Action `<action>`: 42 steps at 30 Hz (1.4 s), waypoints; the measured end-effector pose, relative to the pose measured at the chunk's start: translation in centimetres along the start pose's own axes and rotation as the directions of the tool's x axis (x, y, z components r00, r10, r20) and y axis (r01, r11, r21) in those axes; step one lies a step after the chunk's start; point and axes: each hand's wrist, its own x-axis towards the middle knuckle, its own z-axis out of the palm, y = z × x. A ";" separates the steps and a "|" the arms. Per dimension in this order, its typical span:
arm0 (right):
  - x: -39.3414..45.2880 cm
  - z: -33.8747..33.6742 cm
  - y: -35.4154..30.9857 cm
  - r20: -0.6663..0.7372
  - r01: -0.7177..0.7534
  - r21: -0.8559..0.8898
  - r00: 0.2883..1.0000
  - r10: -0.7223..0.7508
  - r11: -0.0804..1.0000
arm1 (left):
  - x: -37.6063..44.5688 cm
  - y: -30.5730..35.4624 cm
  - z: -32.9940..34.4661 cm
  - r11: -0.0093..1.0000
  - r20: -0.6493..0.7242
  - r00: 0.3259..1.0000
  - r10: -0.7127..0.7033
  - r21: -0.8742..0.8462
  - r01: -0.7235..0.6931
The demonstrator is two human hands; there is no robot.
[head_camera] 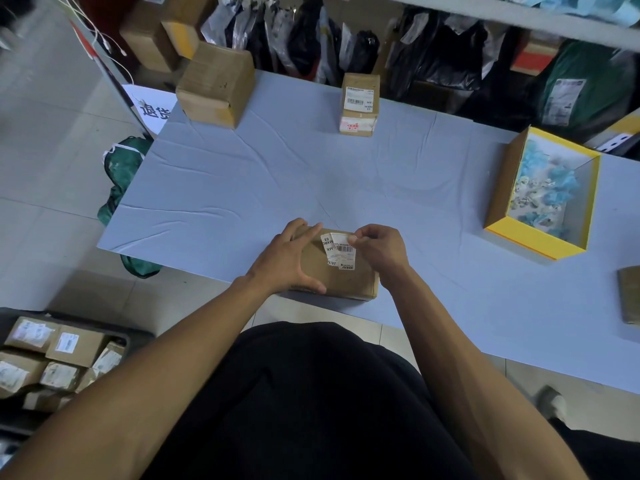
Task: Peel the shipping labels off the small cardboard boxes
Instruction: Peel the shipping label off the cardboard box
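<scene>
Peeling is underway: the right hand (379, 251) pinches the lifted shipping label (337, 249), while the left hand (289, 259), fingers spread, steadies the cardboard box (341, 280) at the table's (242, 188) near edge. Next likely needs a slow, low pull to avoid tearing.

The left hand (289, 259) covers the box's (341, 280) left side; another box (629, 294) is cut off at the right edge; label print (341, 251) is unreadable.

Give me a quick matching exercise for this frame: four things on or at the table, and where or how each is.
Things:
1. left hand
2. right hand
3. yellow-rimmed open box
4. labelled upright box

States:
A. far edge of the table, untouched
B. pinching the shipping label
C. steadying the near cardboard box
D. right side, holding blue scraps

Pairs: 1-C, 2-B, 3-D, 4-A
</scene>
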 end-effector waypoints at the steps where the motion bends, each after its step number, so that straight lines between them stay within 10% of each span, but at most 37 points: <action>1: 0.0 0.0 0.0 0.004 0.001 0.005 1.000 -0.001 1.000 | 0.0 0.0 0.0 1.000 0.001 1.000 -0.002 -0.002 0.002; 42: -0.6 -0.1 -0.5 0.008 -0.080 0.178 0.997 0.080 0.981 | -0.1 0.6 -0.1 1.000 0.003 1.000 0.004 -0.013 -0.004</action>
